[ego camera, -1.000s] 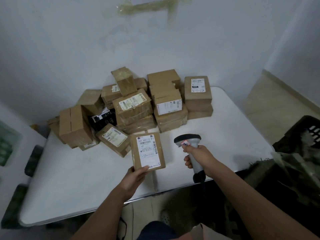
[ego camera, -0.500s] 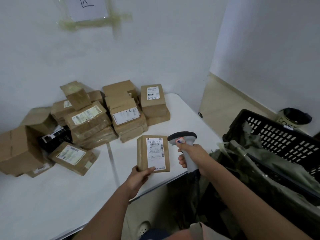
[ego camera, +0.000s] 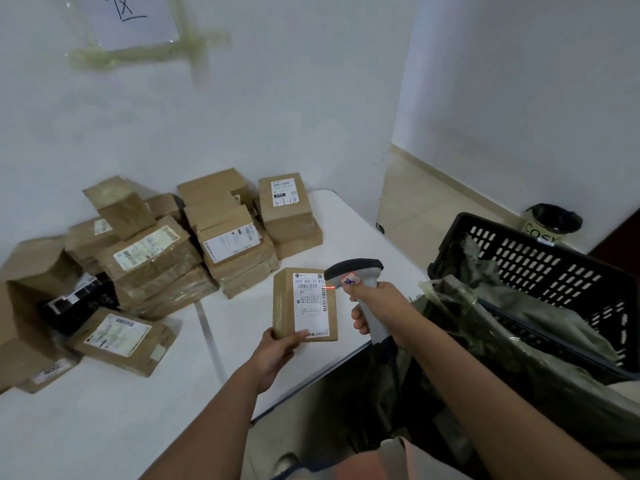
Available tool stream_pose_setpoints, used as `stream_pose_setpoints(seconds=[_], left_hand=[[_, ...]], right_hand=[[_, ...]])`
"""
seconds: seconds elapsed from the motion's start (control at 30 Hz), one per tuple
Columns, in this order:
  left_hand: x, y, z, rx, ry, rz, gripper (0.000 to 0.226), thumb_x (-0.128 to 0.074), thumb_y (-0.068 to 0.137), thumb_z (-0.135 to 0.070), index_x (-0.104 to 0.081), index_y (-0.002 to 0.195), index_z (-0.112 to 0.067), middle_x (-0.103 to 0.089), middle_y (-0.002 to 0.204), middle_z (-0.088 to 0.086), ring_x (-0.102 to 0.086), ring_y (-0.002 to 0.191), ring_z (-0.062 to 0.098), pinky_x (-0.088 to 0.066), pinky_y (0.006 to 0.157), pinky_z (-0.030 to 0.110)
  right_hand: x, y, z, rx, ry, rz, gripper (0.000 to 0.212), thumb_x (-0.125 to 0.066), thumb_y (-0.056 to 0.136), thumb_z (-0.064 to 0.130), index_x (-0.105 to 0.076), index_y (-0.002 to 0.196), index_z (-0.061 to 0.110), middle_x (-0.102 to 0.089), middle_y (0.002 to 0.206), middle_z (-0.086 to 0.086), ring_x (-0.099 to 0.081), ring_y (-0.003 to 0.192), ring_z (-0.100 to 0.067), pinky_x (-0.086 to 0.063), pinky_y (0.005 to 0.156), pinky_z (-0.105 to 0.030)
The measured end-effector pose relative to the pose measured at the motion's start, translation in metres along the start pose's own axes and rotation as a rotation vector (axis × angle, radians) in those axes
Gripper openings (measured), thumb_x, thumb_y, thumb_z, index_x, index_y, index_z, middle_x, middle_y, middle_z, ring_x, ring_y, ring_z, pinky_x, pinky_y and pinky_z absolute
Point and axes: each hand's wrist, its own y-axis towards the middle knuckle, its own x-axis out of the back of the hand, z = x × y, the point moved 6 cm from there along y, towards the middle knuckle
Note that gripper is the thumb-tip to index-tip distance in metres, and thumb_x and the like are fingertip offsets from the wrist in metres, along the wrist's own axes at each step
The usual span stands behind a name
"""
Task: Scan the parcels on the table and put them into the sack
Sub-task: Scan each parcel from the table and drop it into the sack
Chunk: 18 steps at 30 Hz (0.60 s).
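My left hand [ego camera: 277, 348] grips the lower edge of a small brown parcel [ego camera: 284, 306] and holds it up above the white table [ego camera: 138, 410], its white label facing me. My right hand [ego camera: 374, 306] grips the handle of a grey barcode scanner [ego camera: 356, 271] just right of the parcel. A red scan line glows on the label's right edge. A green sack [ego camera: 519, 341] hangs open to the right, draped over a black crate [ego camera: 554, 271]. Several more brown parcels [ego camera: 194, 244] are piled at the back of the table.
The pile runs along the wall from a large open carton [ego camera: 31, 289] at the left to a stack [ego camera: 287, 209] at the right. A flat labelled parcel [ego camera: 121, 341] lies in front. A dark bin [ego camera: 554, 220] stands on the floor behind the crate.
My view has swung right, bringing the crate and sack into sight. The parcel came off the table and moved right toward the scanner, and the red scan line now shows on its label.
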Motion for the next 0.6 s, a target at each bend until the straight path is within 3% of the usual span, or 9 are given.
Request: stream_pose_setpoints(seconds=[0.27,0.43,0.6], left_hand=[[0.0028,0.0034,-0.0028,-0.001,0.021,0.021,0.096,-0.087,0.069,-0.032,-0.031,0.145,-0.016,-0.054,0.132,0.004,-0.057,0.118,0.022,-0.043,0.11,0.04],[0.0021,0.0008,-0.0042,-0.018,0.044,0.032,0.11,-0.09,0.055,-0.041,-0.031,0.144,-0.018,-0.054,0.132,0.004,-0.058,0.118,0.022,-0.044,0.11,0.041],[-0.0017,-0.0015,-0.0039,-0.025,0.044,0.052,0.11,-0.09,0.054,-0.042,-0.031,0.144,-0.019,-0.054,0.132,0.004,-0.056,0.119,0.023,-0.043,0.111,0.041]], right_hand=[[-0.0016,0.0019,-0.0024,0.001,0.024,-0.032,0.026,-0.064,0.093,0.03,-0.057,0.089,0.005,-0.061,0.06,-0.009,-0.056,0.047,-0.018,-0.047,0.047,-0.026],[0.0007,0.0023,-0.0034,0.0,0.04,-0.037,0.026,-0.063,0.094,0.029,-0.057,0.092,0.004,-0.062,0.061,-0.009,-0.057,0.047,-0.018,-0.048,0.047,-0.025],[0.0036,0.0017,-0.0059,-0.027,0.082,-0.015,0.026,-0.064,0.093,0.029,-0.058,0.093,0.004,-0.061,0.062,-0.01,-0.056,0.049,-0.018,-0.048,0.047,-0.025]])
